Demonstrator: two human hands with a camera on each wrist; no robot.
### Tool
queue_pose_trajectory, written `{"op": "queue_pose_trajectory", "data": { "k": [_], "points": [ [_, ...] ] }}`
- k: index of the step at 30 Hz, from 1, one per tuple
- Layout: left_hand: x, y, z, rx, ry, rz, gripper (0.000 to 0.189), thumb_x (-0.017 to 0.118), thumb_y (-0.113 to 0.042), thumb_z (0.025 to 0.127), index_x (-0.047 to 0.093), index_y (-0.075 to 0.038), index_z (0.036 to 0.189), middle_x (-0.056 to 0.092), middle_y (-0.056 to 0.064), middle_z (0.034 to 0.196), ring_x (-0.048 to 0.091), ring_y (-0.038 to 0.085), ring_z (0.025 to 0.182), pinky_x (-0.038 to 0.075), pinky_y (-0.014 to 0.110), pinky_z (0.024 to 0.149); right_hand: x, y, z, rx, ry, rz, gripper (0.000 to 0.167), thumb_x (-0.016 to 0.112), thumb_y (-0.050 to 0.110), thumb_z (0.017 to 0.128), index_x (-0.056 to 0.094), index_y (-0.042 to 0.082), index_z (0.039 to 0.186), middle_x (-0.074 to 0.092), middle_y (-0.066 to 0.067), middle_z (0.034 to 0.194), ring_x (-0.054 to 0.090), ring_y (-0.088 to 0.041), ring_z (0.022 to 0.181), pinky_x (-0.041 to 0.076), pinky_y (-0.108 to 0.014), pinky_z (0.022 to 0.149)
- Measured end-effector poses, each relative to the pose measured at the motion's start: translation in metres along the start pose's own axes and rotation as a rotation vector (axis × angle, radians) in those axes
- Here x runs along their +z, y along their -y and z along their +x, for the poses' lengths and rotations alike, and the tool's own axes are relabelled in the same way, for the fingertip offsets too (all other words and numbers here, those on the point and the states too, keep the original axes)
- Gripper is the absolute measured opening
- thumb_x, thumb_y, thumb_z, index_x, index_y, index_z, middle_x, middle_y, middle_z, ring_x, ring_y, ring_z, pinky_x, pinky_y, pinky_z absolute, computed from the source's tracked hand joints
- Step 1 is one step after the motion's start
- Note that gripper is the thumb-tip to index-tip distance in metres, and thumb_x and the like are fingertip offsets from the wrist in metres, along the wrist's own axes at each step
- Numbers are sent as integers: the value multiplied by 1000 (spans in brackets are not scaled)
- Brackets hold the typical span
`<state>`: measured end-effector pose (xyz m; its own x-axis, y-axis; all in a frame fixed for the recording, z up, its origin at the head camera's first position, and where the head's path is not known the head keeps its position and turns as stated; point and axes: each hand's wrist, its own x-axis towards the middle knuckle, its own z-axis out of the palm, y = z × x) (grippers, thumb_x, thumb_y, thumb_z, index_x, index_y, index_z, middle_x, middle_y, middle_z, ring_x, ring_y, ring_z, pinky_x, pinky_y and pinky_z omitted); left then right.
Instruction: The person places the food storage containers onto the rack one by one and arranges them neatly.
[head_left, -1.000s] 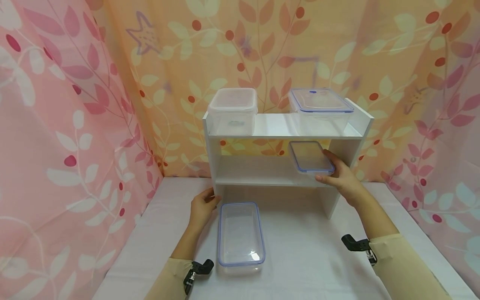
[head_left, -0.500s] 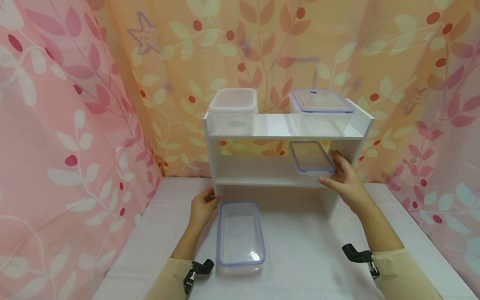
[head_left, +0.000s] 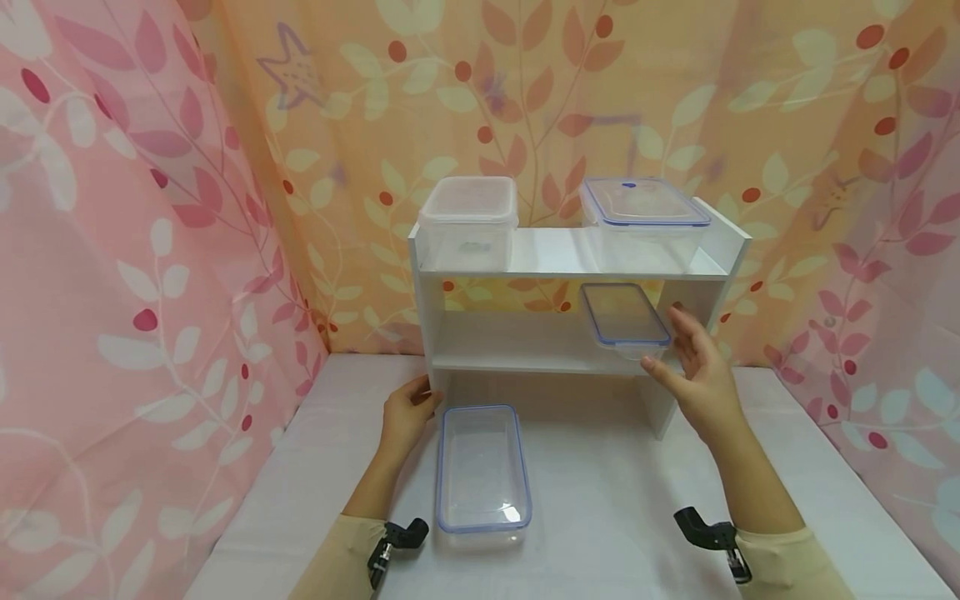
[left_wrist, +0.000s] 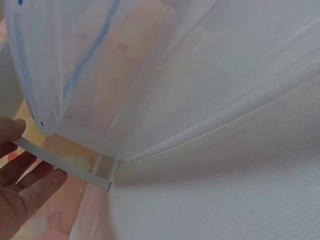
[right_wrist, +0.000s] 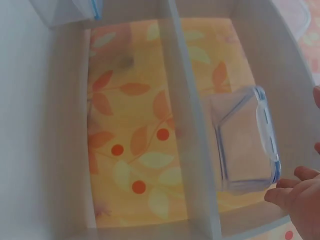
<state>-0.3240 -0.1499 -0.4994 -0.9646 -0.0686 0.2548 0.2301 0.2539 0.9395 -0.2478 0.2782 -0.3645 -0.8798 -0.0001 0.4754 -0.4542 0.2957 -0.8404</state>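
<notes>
A white two-tier shelf rack [head_left: 510, 342] stands on the table. My left hand [head_left: 405, 417] pinches its left side panel; in the left wrist view the panel's edge [left_wrist: 65, 166] passes between thumb and fingers. A small clear food container [head_left: 624, 312] with a blue-rimmed lid sits at the right end of the middle shelf. My right hand [head_left: 701, 379] is just right of that container, fingers spread and extended, holding nothing. Whether a fingertip still touches it I cannot tell. On the table, close to my left hand, lies a larger blue-rimmed container [head_left: 482, 471].
Up on the top shelf are a container with a whitish lid [head_left: 468, 221] at left and a blue-rimmed container [head_left: 645, 225] at right. Patterned curtains [head_left: 525, 100] enclose the back and sides of the white-covered table [head_left: 600, 517].
My right hand has let go of the small container and drawn back slightly right, its fingers spreading. The container stays on the middle shelf. My left hand keeps its place on the rack.
</notes>
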Motion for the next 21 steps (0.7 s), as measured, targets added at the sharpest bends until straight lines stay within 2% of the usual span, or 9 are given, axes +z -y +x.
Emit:
{"op": "queue_pose_trajectory", "data": {
  "k": [5, 11, 16, 21],
  "points": [
    [0, 0, 0, 3, 2, -3, 38, 74, -11, 95, 68, -4, 132, 68, 23, 129, 71, 34, 111, 64, 34, 79, 7, 6, -7, -42, -27, 56, 79, 74, -2, 92, 35, 13, 159, 19, -9, 171, 16, -28, 158, 24, -18, 121],
    [0, 0, 0, 2, 0, -2, 39, 75, -12, 94, 68, -4, 131, 68, 23, 128, 71, 34, 111, 64, 34, 79, 17, 16, -15, -141, -56, 18, 79, 74, -11, 87, 41, 10, 156, 28, -9, 167, 23, -20, 157, 23, -18, 123],
    [0, 0, 0, 3, 1, 3, 39, 75, -13, 94, 68, -3, 132, 68, 24, 128, 71, 34, 112, 64, 33, 78, 27, 23, -22, -239, -38, -28, 84, 74, -18, 83, 42, 9, 155, 32, -6, 166, 25, -18, 156, 24, -16, 122],
    [0, 1, 0, 0, 4, 13, 40, 75, -13, 94, 67, -3, 132, 68, 24, 128, 71, 33, 112, 64, 32, 78, 40, 25, -29, -275, 3, -19, 85, 74, -19, 81, 43, 9, 154, 31, -11, 166, 26, -17, 155, 24, -16, 122]
  ]
}}
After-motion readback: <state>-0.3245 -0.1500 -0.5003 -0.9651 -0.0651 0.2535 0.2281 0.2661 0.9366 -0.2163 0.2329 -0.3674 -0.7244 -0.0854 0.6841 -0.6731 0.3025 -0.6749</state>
